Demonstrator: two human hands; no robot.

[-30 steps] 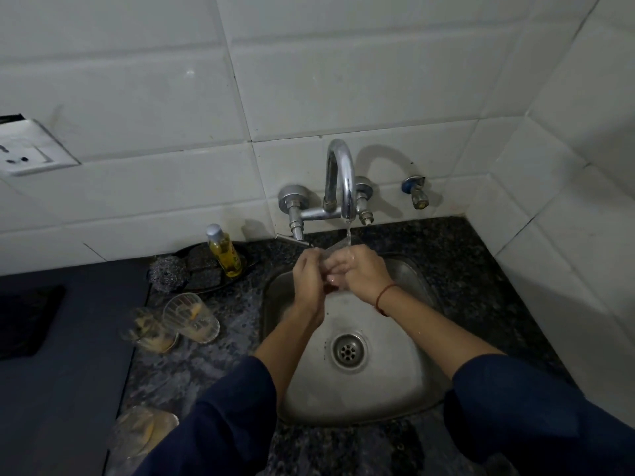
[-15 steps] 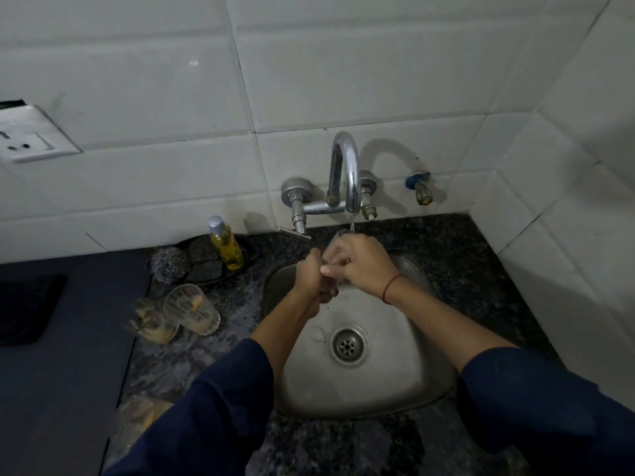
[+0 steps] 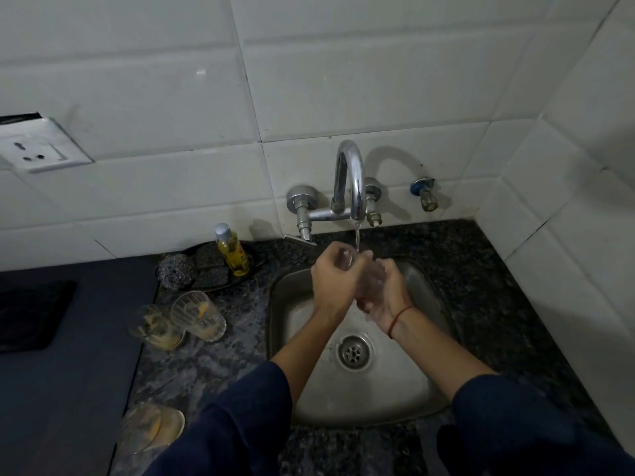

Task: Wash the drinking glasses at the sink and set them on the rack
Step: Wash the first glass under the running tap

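Since the earlier frame the right hand [image 3: 385,293] has dropped from on top of the clasp and rolled so that its palm faces up and left. The left hand [image 3: 326,280] has risen toward the tap [image 3: 354,180]. The rest of the scene holds its place.

Left hand: fingers curled round one end of the glass [image 3: 360,269], whose round end shows between them. Right hand: cupped under and round the other end, fingers bent about it. Motion blur hides how tight that hold is. A red thread [image 3: 398,317] circles the right wrist.

The glass lies tilted between the two hands, above the sink [image 3: 278,304] and just below the spout. A thin stream [image 3: 357,237] falls onto it. The drain [image 3: 354,352] is below, nearer the camera.

Counter [image 3: 213,365], left of the sink: two used glasses [image 3: 199,317], touching or nearly so, with yellowish residue in them. A third glass [image 3: 151,427] is near the bottom edge, partly behind the left sleeve [image 3: 223,434].

Behind these, against the wall, a dark tray [image 3: 213,276] holds a yellow bottle [image 3: 232,250], upright. A steel scrubber [image 3: 175,274] sits at its left end.

On the wall: a socket [image 3: 31,152] at far left and a small valve [image 3: 424,195] right of the tap.
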